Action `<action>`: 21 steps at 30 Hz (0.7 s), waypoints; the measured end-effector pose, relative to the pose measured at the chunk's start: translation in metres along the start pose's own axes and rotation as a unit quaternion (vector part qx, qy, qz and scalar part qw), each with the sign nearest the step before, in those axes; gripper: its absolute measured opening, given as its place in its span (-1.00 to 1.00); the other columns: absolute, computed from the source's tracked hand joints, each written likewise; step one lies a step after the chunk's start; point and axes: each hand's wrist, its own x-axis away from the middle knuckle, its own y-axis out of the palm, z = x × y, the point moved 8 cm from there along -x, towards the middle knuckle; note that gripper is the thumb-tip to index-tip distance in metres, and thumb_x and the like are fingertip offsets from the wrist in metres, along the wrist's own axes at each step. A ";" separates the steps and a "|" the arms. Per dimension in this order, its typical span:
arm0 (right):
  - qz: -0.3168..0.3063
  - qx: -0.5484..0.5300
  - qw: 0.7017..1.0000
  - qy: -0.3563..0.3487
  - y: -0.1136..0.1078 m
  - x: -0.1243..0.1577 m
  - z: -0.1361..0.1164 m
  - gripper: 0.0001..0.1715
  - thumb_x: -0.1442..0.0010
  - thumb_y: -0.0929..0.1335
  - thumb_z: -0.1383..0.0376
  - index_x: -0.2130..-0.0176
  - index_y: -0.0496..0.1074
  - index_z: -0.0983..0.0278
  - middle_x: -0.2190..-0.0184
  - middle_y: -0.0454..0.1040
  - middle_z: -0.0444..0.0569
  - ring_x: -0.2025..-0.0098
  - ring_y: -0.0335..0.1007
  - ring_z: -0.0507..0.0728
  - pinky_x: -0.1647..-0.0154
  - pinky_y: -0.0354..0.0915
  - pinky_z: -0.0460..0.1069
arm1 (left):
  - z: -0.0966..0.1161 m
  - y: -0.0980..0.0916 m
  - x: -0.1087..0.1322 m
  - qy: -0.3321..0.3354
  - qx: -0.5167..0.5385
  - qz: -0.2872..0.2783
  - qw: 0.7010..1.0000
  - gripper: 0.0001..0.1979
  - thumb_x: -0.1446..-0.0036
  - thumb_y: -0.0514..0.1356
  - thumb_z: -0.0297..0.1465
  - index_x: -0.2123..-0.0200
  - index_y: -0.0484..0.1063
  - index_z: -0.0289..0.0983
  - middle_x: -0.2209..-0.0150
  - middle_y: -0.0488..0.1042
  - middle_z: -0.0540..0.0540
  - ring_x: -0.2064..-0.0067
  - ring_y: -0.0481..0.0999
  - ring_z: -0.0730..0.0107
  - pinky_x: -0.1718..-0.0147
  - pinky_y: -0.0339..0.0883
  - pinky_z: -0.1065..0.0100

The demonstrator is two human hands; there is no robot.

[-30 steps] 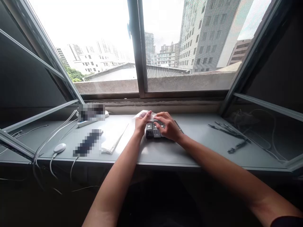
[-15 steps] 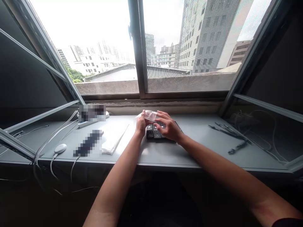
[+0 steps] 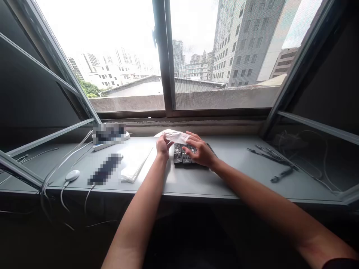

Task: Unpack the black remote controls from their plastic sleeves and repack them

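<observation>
A thin, whitish plastic bag [image 3: 176, 136] is stretched between my two hands above the table. My left hand [image 3: 163, 147] pinches its left end between thumb and fingers. At the other end, the fingers of my right hand [image 3: 200, 150] hold the bag, with the thumb standing lower and apart. Black remote controls [image 3: 177, 156] with rows of small buttons lie side by side just below; my right hand hides part of them. To the left of my left forearm lies a flat stack of white plastic bags [image 3: 136, 164].
A pixelated dark object [image 3: 105, 170] with a cable lies left of the stack, beside a round white charger [image 3: 72, 175]. Behind them is a white power strip [image 3: 112, 145]. Dark cables [image 3: 269, 157] lie at the right. The table's front edge [image 3: 196, 195] runs below my forearms.
My left hand has shifted slightly left, drawing its end of the bag with it, so the bag is spread wider. My right hand has hardly moved.
</observation>
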 end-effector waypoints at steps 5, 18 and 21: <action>-0.001 -0.009 1.000 -0.002 0.001 0.002 0.002 -0.69 -0.46 0.42 0.29 -0.11 0.71 0.12 -0.38 0.50 0.03 -0.58 0.14 0.37 -0.50 0.28 0.37 | 0.000 -0.003 -0.005 -0.003 0.045 0.009 0.999 -0.81 -0.39 0.23 -0.33 0.05 0.61 -0.27 0.19 0.67 -0.12 0.22 0.67 0.39 0.26 0.52 0.46; 0.028 -0.025 0.999 0.004 -0.008 0.000 0.000 -0.71 -0.51 0.41 0.21 0.20 0.74 0.13 -0.21 0.64 0.01 -0.54 0.23 0.36 -0.49 0.28 0.33 | 0.014 -0.014 -0.003 0.004 0.112 0.027 0.993 -0.63 -0.52 0.07 -0.28 -0.19 0.55 -0.28 0.04 0.71 -0.25 0.06 0.74 0.23 0.16 0.61 0.34; 0.018 -0.028 0.999 0.002 -0.006 0.001 0.000 -0.78 -0.49 0.43 0.19 0.05 0.73 0.15 -0.11 0.68 0.06 -0.52 0.25 0.37 -0.46 0.32 0.33 | 0.012 -0.012 -0.002 -0.008 0.113 0.024 0.993 -0.63 -0.52 0.08 -0.27 -0.17 0.56 -0.29 0.04 0.71 -0.26 0.07 0.75 0.23 0.18 0.62 0.36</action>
